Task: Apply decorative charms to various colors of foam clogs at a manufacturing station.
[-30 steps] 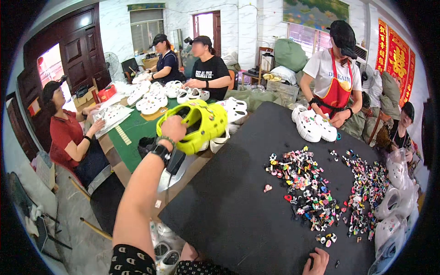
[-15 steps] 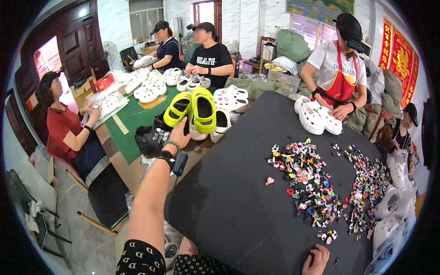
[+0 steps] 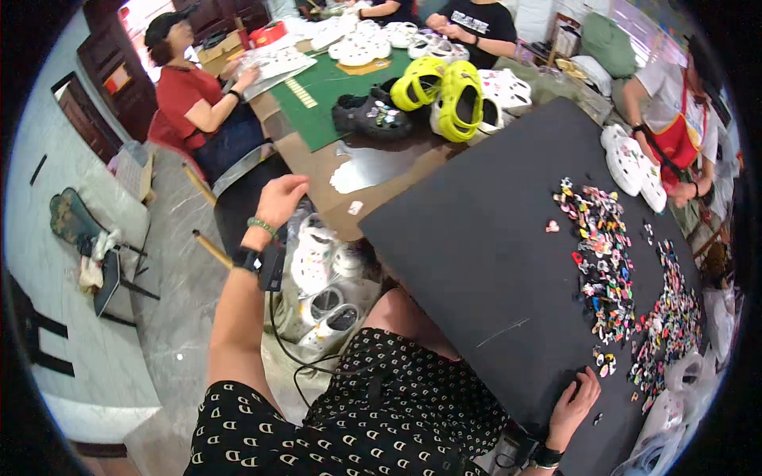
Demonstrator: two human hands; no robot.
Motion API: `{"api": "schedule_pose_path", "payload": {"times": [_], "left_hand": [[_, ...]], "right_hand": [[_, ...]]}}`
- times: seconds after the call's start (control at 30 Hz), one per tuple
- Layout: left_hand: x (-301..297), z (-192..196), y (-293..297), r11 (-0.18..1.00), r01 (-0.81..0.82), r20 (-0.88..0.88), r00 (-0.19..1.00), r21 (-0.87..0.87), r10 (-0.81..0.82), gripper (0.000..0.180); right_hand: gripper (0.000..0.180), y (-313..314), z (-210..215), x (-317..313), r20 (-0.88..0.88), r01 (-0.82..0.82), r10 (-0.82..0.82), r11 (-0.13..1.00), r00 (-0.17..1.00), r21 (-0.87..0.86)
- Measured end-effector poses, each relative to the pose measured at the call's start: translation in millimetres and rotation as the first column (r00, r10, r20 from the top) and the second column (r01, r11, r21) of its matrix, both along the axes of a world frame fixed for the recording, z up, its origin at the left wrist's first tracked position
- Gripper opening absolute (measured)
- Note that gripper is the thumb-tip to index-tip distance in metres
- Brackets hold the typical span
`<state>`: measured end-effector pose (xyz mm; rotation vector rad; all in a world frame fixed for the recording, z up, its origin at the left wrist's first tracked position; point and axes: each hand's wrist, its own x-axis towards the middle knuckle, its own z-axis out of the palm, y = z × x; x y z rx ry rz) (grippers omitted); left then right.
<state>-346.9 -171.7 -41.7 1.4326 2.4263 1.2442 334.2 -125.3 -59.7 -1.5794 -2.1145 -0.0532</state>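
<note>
My left hand (image 3: pixel 279 202) hangs in the air beside the table's near left corner, fingers loosely bent and nothing visible in them. Below it, white clogs (image 3: pixel 313 262) sit in a clear plastic bag at my side. My right hand (image 3: pixel 575 401) rests open on the black tabletop (image 3: pixel 476 238), its fingers slightly apart. Just beyond its fingertips lies a small cluster of charms (image 3: pixel 605 363). A larger heap of colourful shoe charms (image 3: pixel 607 270) spreads farther up. Lime-green clogs (image 3: pixel 460 103) stand at the far edge, next to black clogs (image 3: pixel 371 117) with charms on them.
White clogs (image 3: pixel 361 44) crowd the green mat (image 3: pixel 305 119). A black chair (image 3: pixel 242 198) stands to the left. One co-worker in red (image 3: pixel 190 99) sits far left; another in a red apron (image 3: pixel 679 143) is at right beside white clogs (image 3: pixel 633 166). Plastic bags (image 3: pixel 671 397) line the right edge.
My left hand has left the lime-green clogs and come back toward me, down beside the table. The view has turned left and downward. My right hand stays on the tabletop.
</note>
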Motion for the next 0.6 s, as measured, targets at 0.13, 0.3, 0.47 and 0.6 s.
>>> {"api": "schedule_pose_path", "payload": {"times": [0.13, 0.3, 0.47, 0.6], "left_hand": [[-20.1, -40.4, -91.2, 0.983, -0.179, -0.027, 0.984, -0.032, 0.179, 0.023], [-34.1, -135.1, -136.8, 0.937, -0.255, 0.002, 0.965, -0.239, 0.263, 0.026], [-34.0, -241.4, -114.7, 0.758, -0.399, 0.128, 0.839, -0.515, 0.528, 0.059], [-43.4, -283.8, -70.0, 0.675, -0.435, 0.195, 0.737, -0.596, 0.648, 0.086]], "right_hand": [[0.022, -3.9, -4.2, 0.1, 0.008, 0.0, 0.0, 1.0, 1.0, -0.002], [0.021, -6.8, -3.8, 1.3, 0.029, 0.017, -0.017, 1.0, 0.999, -0.005], [0.021, 0.8, -9.5, 8.9, 0.009, -0.025, 0.025, 1.0, 1.0, -0.016], [0.02, -6.8, -5.1, 7.5, 0.014, 0.042, -0.042, 0.999, 0.999, 0.002]]}}
